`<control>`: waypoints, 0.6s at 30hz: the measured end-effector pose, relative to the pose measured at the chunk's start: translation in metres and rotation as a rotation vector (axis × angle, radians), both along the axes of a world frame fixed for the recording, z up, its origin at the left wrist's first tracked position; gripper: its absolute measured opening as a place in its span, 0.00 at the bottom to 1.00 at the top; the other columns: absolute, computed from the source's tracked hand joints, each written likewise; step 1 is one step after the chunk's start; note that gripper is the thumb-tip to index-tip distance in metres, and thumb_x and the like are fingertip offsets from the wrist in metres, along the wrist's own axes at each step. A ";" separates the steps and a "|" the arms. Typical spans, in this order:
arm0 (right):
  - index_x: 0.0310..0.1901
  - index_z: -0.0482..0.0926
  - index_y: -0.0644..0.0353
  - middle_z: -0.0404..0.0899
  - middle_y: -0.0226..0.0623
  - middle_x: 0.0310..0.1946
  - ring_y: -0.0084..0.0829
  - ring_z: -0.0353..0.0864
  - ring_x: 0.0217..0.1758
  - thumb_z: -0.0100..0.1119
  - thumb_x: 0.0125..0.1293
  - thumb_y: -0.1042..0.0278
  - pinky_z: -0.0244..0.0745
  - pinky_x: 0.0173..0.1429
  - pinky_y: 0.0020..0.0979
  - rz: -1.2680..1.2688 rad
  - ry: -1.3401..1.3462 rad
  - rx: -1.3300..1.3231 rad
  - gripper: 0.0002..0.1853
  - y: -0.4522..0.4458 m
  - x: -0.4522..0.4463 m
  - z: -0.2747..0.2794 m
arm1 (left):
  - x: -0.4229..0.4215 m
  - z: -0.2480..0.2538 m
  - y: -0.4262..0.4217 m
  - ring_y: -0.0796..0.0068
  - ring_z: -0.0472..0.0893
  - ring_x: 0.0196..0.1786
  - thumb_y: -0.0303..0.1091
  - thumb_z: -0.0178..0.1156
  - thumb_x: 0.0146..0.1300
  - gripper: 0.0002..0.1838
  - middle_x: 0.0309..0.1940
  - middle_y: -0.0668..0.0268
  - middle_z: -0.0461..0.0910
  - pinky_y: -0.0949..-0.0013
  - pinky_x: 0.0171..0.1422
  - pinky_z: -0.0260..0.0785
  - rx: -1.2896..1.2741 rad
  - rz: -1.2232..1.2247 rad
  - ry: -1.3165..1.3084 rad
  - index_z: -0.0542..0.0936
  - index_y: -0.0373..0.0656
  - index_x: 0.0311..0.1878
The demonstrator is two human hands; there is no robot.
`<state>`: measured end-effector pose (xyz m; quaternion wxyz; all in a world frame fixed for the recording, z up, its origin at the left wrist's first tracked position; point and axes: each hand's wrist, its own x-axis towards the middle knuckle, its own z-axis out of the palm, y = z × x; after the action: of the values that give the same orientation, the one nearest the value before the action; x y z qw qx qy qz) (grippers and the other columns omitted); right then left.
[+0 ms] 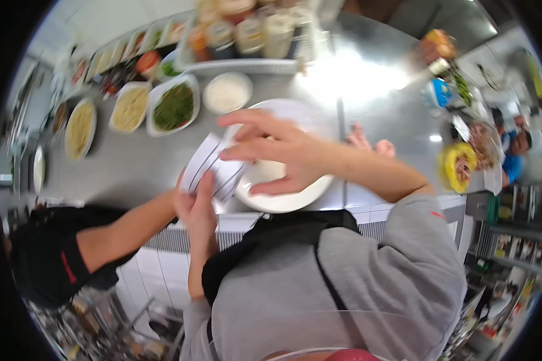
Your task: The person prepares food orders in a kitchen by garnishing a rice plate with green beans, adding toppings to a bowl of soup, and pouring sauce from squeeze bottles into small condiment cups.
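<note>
My left hand (200,207) grips a white piece with dark stripes (203,161), perhaps a small box or folded card; blur hides its exact kind. My right hand (280,150) is spread over a large white round dish (307,197), its fingers apart and its fingertips near the striped piece. Pale contents show in the dish, mostly covered by my right hand. From the left, a co-worker's bare forearm (132,225) in a black sleeve reaches to the striped piece beside my left hand; whether that hand also holds it, I cannot tell.
Behind the dish stand a bowl of white food (227,92), a dish of chopped greens (174,108), a pale shredded food dish (130,108) and a rack of sauce bottles (247,65). Pinkish pieces (384,148) lie right on the steel counter (373,102). A yellow bowl (451,168) sits farther right.
</note>
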<state>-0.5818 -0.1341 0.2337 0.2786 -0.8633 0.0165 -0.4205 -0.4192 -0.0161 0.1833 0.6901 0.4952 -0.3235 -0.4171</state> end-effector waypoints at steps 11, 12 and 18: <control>0.35 0.77 0.60 0.78 0.36 0.29 0.25 0.77 0.32 0.58 0.52 0.76 0.70 0.34 0.22 -0.312 -0.064 0.721 0.08 0.003 -0.259 -0.082 | -0.252 -0.009 0.009 0.82 0.70 0.27 0.23 0.54 0.55 0.31 0.39 0.63 0.70 0.81 0.32 0.66 -0.065 -0.033 -0.231 0.55 0.38 0.62; 0.36 0.78 0.60 0.79 0.35 0.32 0.23 0.77 0.34 0.58 0.53 0.75 0.71 0.35 0.22 -0.426 -0.163 0.743 0.08 -0.010 -0.301 -0.094 | -0.270 -0.016 0.010 0.83 0.70 0.27 0.24 0.54 0.56 0.29 0.39 0.63 0.70 0.81 0.32 0.66 -0.047 -0.051 -0.245 0.57 0.38 0.61; 0.42 0.80 0.60 0.80 0.29 0.32 0.17 0.74 0.33 0.55 0.60 0.68 0.69 0.38 0.20 -1.363 -0.494 0.571 0.10 -0.090 -0.604 -0.090 | -0.343 -0.017 0.018 0.84 0.71 0.29 0.22 0.52 0.56 0.24 0.40 0.64 0.71 0.82 0.33 0.66 -0.019 -0.171 -0.319 0.63 0.37 0.57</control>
<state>-1.1858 -0.2240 0.1439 0.1656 -0.4388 0.5887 -0.6584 -0.7619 0.0015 0.1668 0.5965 0.5193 -0.4737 -0.3875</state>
